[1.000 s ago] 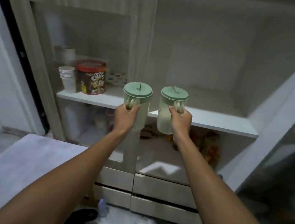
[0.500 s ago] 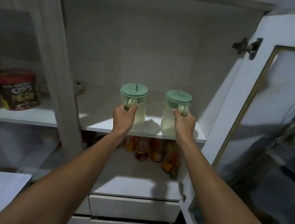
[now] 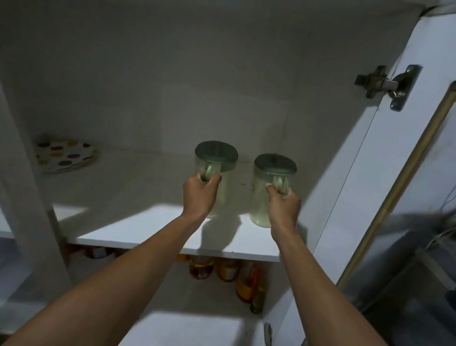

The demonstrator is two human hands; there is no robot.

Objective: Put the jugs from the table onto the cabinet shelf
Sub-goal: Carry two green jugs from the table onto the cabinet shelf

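On the cabinet shelf (image 3: 156,230), two upright jugs are gripped by their handles: left jug (image 3: 214,177) in the left hand (image 3: 200,192), right jug (image 3: 269,191) in the right hand (image 3: 284,207), each grip closed

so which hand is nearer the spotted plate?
Left. The left hand holds the left jug, to the right of the spotted plate; the right hand, on the right jug, is farther right.

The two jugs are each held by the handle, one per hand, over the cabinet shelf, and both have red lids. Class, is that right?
Not quite. The head view shows the left jug and the right jug with green lids, not red. The rest holds: left hand and right hand each grip a handle over the cabinet shelf.
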